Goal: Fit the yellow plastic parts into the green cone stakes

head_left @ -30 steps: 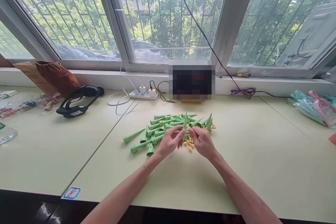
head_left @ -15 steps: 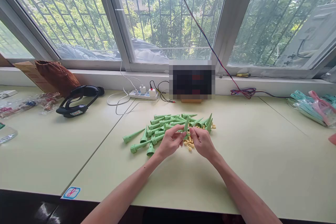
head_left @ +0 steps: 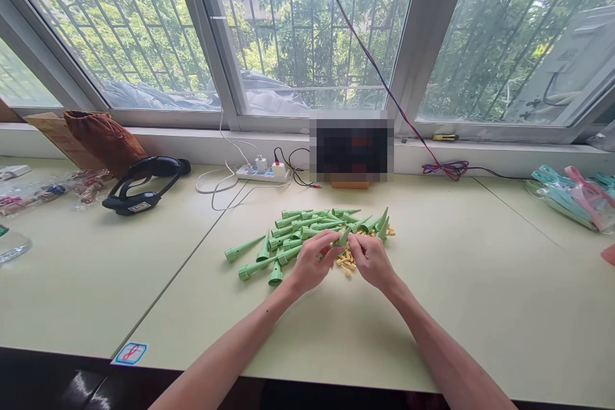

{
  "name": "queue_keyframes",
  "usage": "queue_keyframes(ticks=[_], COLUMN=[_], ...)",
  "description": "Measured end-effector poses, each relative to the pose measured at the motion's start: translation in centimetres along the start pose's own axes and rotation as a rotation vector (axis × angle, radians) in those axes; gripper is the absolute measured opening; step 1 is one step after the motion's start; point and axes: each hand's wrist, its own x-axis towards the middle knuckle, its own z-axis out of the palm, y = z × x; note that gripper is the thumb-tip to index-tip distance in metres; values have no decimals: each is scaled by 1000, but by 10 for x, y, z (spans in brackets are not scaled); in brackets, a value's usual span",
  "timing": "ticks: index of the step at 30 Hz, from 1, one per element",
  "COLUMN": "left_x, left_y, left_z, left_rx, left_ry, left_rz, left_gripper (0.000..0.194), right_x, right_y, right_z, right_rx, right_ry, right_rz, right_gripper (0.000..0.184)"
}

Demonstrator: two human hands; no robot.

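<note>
My left hand is closed around a green plastic watering spike, whose pointed end tilts up and to the right. Right beside it, my right hand is closed in a pinch at the spike's side. Whatever sits between those fingertips is too small or hidden to make out. Under and between the hands lies a heap of small yellow plugs. More green watering spikes are piled behind and to the left of my left hand, and a few stand past my right hand.
A black headset lies at the left, near a brown pouch. Along the wall are a white power strip, a blurred-out screen and a coiled cable. Bagged teal and pink items lie far right.
The spike in my left hand has tipped over and dropped lower, its point leaning more to the right. My left fingers have shifted along it; the right hand stays close by, still pinched.
</note>
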Motion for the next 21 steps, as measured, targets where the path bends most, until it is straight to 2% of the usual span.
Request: queue_keyframes(ticks=[6,9,13,18,21], left_x=[1,2,5,9,10], left_y=[8,17,24,22,20], left_z=[4,5,2,-1,-2], left_rx=[-3,-88,-240,-394,-475], left_ry=[16,24,62,151,162], left_rz=[-39,-155,-322,-404,-425], left_gripper=[22,25,30,32,32], right_x=[1,2,1,2,2], right_y=[0,-2,-8,-11,-11], right_z=[2,2,0,-1,-1], right_rx=[-7,-3,56,58,48], right_ry=[53,82,75,99,65], right_rz=[33,53,66,37,-19], right_gripper=[42,41,28,24,22])
